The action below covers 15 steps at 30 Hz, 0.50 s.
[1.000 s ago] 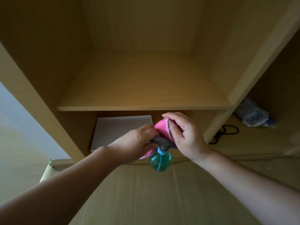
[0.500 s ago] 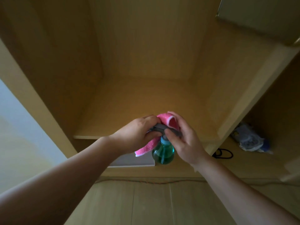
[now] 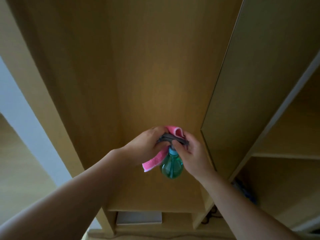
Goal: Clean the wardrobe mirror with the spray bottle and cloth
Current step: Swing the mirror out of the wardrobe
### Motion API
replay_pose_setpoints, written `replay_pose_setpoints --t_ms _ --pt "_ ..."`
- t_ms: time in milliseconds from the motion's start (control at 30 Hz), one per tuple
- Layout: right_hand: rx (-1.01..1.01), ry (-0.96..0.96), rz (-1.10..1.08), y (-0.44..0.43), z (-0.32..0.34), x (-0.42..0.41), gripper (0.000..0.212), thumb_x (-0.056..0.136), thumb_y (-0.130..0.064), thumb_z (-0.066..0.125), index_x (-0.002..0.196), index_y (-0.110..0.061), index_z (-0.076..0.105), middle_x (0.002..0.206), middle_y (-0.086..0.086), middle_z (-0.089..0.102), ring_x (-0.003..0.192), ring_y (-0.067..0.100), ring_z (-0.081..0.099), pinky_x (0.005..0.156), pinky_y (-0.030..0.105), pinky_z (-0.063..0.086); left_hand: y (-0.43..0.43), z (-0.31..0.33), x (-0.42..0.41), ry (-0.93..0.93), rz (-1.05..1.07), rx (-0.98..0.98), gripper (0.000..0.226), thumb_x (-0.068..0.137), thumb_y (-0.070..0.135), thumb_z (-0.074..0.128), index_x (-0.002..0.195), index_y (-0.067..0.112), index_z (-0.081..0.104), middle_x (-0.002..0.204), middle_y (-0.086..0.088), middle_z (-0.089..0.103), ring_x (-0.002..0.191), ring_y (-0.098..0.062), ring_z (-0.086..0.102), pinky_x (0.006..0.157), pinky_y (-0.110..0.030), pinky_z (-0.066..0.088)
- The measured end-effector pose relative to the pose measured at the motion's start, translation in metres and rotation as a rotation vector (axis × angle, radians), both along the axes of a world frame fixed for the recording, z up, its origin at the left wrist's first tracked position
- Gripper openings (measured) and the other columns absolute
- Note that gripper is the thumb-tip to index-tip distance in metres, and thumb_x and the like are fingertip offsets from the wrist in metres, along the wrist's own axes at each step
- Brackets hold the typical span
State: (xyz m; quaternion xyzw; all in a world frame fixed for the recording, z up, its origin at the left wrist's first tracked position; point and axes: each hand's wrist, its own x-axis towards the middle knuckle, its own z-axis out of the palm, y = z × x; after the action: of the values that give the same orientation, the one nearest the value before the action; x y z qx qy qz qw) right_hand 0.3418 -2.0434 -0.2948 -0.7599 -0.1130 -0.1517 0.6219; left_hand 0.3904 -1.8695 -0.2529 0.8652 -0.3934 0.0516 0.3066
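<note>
Together, left hand point(image 3: 145, 146) and right hand point(image 3: 190, 151) grip spray bottle point(image 3: 172, 166) and pink cloth point(image 3: 154, 161).

No text, label or number is readable.

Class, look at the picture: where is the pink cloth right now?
The pink cloth is near the centre of the head view, pinched between the left hand and right hand, against the green spray bottle.

the spray bottle point(image 3: 172, 166) is translucent green plastic, its trigger head point(image 3: 170, 138) matt grey; the cloth point(image 3: 154, 161) looks soft pink fabric; the wardrobe point(image 3: 138, 66) is smooth matt wood-grain.
</note>
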Motion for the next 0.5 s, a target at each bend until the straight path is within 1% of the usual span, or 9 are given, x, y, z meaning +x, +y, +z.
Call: replay_pose_setpoints --t_ms 67,133,233,333,400,500 --pt "-0.019 -0.001 -0.017 0.0 0.073 0.001 0.029 0.095 -0.015 0.057 0.124 -0.012 0.058 0.112 0.001 0.067 0.107 0.017 0.064 0.092 0.042 0.053 0.001 0.074 0.0 -0.007 -0.002 -0.017 0.01 0.093 0.02 0.057 0.102 0.016 0.054 0.096 0.004 0.06 0.082 -0.013 0.055 0.07 -0.021 0.045" --pt "-0.043 -0.029 -0.031 0.0 0.136 0.001 0.031 0.094 -0.02 0.059 0.124 -0.013 0.059 0.112 0.001 0.068 0.106 0.017 0.064 0.092 0.044 0.053 0.001 0.136 -0.001 -0.023 -0.003 -0.038 0.016 0.092 0.019 0.059 0.107 0.013 0.056 0.097 0.002 0.062 0.083 -0.014 0.057 0.073 -0.025 0.047" --pt "-0.058 -0.087 -0.044 -0.003 0.222 -0.004 0.035 0.092 -0.024 0.061 0.124 -0.01 0.059 0.112 0.004 0.067 0.105 0.019 0.064 0.092 0.045 0.053 0.001 0.22 -0.004 -0.051 -0.027 -0.043 0.019 0.092 0.021 0.06 0.109 0.015 0.056 0.098 0.002 0.063 0.084 -0.013 0.059 0.074 -0.026 0.048" --pt "-0.098 -0.164 -0.073 -0.007 0.277 -0.009 0.029 0.093 -0.021 0.06 0.121 -0.013 0.061 0.108 0.002 0.068 0.102 0.018 0.065 0.089 0.041 0.053 -0.001 0.274 -0.008 -0.082 -0.04 -0.106 0.022 0.09 0.022 0.063 0.11 0.02 0.055 0.097 0.004 0.064 0.085 -0.011 0.059 0.073 -0.023 0.049" --pt "-0.112 -0.211 -0.118 -0.009 0.301 -0.016 0.027 0.094 -0.019 0.06 0.12 -0.013 0.061 0.107 0.002 0.068 0.101 0.018 0.065 0.089 0.041 0.053 -0.004 0.299 -0.012 -0.094 -0.053 -0.146 0.023 0.089 0.021 0.064 0.109 0.023 0.054 0.096 0.005 0.064 0.085 -0.009 0.06 0.072 -0.019 0.048" --pt "-0.153 -0.273 -0.173 -0.012 0.328 -0.028 0.028 0.094 -0.021 0.06 0.121 -0.013 0.061 0.105 0.001 0.068 0.099 0.018 0.065 0.087 0.046 0.054 -0.01 0.327 -0.016 -0.122 -0.084 -0.166 0.025 0.088 0.021 0.065 0.107 0.027 0.05 0.093 0.009 0.063 0.083 -0.004 0.059 0.067 -0.012 0.045"
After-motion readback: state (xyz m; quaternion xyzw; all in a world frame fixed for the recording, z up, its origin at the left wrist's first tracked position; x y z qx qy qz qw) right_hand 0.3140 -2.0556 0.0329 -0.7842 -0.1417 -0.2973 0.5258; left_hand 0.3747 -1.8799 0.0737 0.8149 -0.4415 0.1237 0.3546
